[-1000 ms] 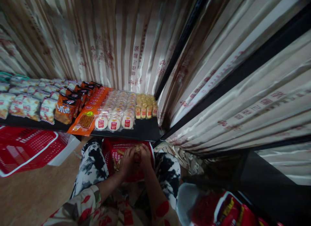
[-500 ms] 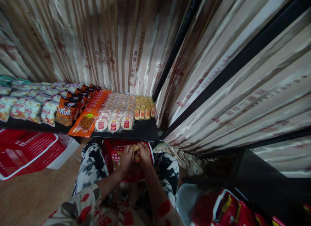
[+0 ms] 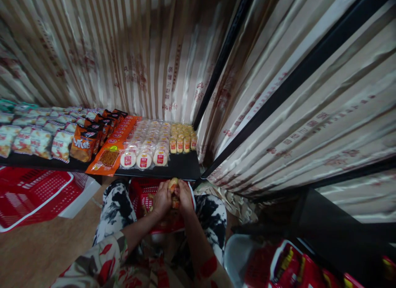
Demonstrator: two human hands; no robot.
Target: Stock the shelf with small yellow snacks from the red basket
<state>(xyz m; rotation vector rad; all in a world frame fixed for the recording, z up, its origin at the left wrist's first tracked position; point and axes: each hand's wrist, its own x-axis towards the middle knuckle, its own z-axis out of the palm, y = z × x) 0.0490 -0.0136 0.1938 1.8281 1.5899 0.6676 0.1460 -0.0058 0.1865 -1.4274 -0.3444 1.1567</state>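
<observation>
My left hand (image 3: 162,198) and my right hand (image 3: 185,197) are close together above a red plastic basket (image 3: 148,189) between my knees. Between them they grip a small yellow wrapped snack (image 3: 173,183) with an orange-red label, tilted upward. More small yellowish snacks lie in the basket below, partly hidden by my hands. On the right end of the black shelf (image 3: 182,167), just beyond the basket, similar small yellow wrapped snacks (image 3: 180,144) stand in tight rows.
Left along the shelf are round white wrapped crackers (image 3: 144,160), a flat orange bag (image 3: 107,160), orange-black packets (image 3: 82,144) and white packets (image 3: 41,141). Another red basket (image 3: 34,193) stands at left. Black poles and curtains (image 3: 148,53) surround the shelf; red packets (image 3: 287,263) lie lower right.
Both hands have risen slightly, and the yellow wrapped snack between them is now turned more upright with its label showing. The view has shifted a little.
</observation>
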